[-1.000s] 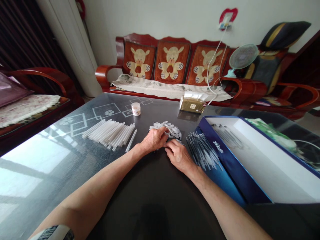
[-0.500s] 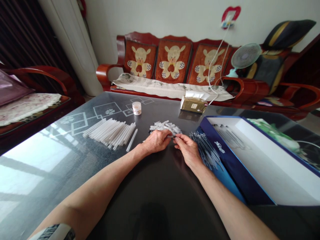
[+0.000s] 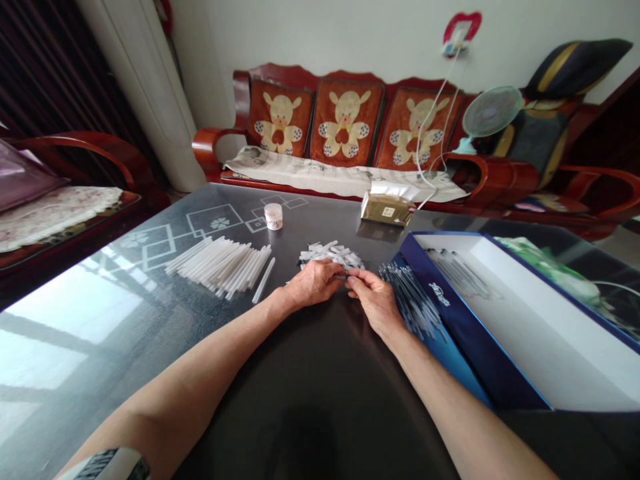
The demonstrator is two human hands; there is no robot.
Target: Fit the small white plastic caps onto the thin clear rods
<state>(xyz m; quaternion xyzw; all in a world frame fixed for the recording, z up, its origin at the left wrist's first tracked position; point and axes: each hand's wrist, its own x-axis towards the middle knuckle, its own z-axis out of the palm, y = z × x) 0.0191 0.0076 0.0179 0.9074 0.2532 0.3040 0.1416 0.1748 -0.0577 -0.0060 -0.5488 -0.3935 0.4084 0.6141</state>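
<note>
My left hand and my right hand meet fingertip to fingertip over the dark glass table, at the near edge of a heap of small white plastic pieces. Both hands are closed in a pinch on something small that I cannot make out. To the left lies a row of white tubes, with one single tube apart beside it. Right of my right hand, a bundle of thin clear refills rests against a blue box lid.
A white-lined blue box fills the table's right side. A small round jar and a tan tissue pack stand at the far edge. Behind are a red wooden sofa with bear cushions and a small fan.
My right hand has moved up and to the right from the table toward the heap, and its fingertips now meet my left hand's. The view has shifted slightly.
</note>
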